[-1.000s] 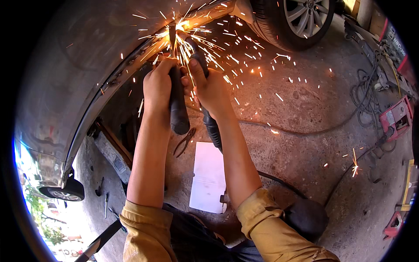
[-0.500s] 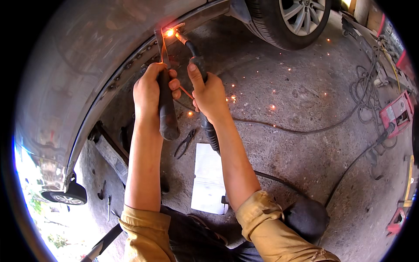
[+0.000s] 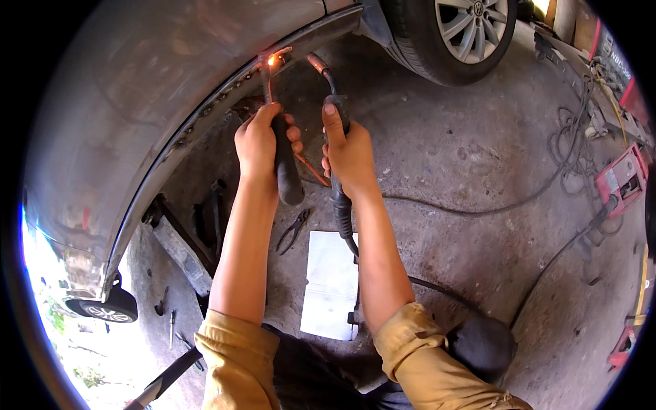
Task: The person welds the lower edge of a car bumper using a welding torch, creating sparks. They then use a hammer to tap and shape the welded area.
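Welding torch [image 3: 339,102] stood in our right hand [image 3: 350,154], beyond the white sheet [image 3: 329,287] on the floor, our fingers wrapped around its black handle and our thumb laid along the top. Its copper-coloured tip slanted up and left, near the glowing spot [image 3: 272,60] on the car's sill [image 3: 229,89] but apart from it.

Our left hand [image 3: 262,147] was closed around a black-handled tool [image 3: 290,179], beyond the sheet and to its left. The tool's metal end reached the sill beside the glow; whether it touched, we could not tell.

Outward from there, we had pliers [image 3: 294,234] lying just off the sheet's far left corner, and a dark metal piece [image 3: 179,247] farther left of it. A black cable [image 3: 465,211] crossed the floor beyond the sheet, to its right. A red device [image 3: 623,179] sat well to the sheet's right, and a car wheel [image 3: 471,41] stood far beyond it, also rightward.
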Motion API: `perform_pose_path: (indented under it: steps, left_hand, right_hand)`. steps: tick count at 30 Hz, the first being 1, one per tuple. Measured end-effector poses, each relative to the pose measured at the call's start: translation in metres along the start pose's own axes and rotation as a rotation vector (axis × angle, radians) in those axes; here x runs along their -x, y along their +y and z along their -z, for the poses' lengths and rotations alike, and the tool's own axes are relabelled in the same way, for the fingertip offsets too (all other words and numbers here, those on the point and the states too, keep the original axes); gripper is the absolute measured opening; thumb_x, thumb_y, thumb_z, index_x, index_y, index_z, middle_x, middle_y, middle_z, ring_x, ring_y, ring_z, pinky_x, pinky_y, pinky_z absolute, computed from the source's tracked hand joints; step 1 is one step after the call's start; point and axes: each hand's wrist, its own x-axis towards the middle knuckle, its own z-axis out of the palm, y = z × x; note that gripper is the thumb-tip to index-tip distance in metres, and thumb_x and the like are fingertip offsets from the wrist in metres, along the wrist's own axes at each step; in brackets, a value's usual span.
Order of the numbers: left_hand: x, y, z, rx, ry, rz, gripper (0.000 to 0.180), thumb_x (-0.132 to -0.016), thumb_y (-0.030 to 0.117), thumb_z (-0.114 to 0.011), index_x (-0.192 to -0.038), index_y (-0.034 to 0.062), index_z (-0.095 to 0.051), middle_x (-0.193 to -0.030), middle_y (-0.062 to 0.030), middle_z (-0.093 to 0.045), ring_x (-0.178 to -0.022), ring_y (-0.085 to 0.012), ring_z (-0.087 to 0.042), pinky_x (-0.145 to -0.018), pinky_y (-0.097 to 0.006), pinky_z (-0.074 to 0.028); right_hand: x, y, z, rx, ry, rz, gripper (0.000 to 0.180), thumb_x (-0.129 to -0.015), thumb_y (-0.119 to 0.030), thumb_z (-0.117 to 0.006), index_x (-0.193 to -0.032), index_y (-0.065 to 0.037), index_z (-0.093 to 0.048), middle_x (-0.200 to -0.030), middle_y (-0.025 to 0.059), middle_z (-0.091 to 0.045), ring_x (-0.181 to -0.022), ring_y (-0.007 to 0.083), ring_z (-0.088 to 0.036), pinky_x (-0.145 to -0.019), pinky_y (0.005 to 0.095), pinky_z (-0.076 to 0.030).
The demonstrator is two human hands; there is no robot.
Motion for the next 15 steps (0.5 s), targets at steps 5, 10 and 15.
perform_pose_path:
  steps: [5,10,15]
  left_hand:
    - [0.001,-0.007,-0.001,0.039,0.035,0.007,0.014,-0.093,0.015,-0.055,-0.091,0.0007,-0.056,-0.076,-0.0081,-0.057,-0.055,-0.0159,-0.055,-0.044,-0.031,-0.044]
    - [-0.009,-0.013,-0.002,0.033,-0.001,-0.024,0.016,-0.092,0.015,-0.057,-0.093,-0.0011,-0.057,-0.076,-0.0081,-0.057,-0.056,-0.0167,-0.057,-0.045,-0.032,-0.046]
    - [-0.020,-0.036,0.005,0.009,0.116,0.031,0.015,-0.089,0.013,-0.056,-0.087,-0.0017,-0.055,-0.072,-0.0095,-0.055,-0.054,-0.0188,-0.057,-0.044,-0.033,-0.047]
  right_hand:
    - [0.004,-0.002,0.008,-0.059,-0.001,-0.034,0.062,-0.091,-0.062,-0.059,-0.085,-0.001,-0.055,-0.058,0.0011,-0.048,-0.042,0.0099,-0.048,-0.039,0.0266,-0.038]
    - [0.001,0.002,0.005,-0.041,0.009,-0.004,0.065,-0.092,-0.062,-0.057,-0.082,0.002,-0.056,-0.055,0.0038,-0.050,-0.042,0.0124,-0.051,-0.038,0.0283,-0.039]
    - [0.002,0.014,0.004,0.012,0.044,0.052,0.065,-0.092,-0.062,-0.057,-0.079,0.002,-0.056,-0.054,0.0055,-0.051,-0.042,0.0143,-0.053,-0.039,0.0303,-0.041]
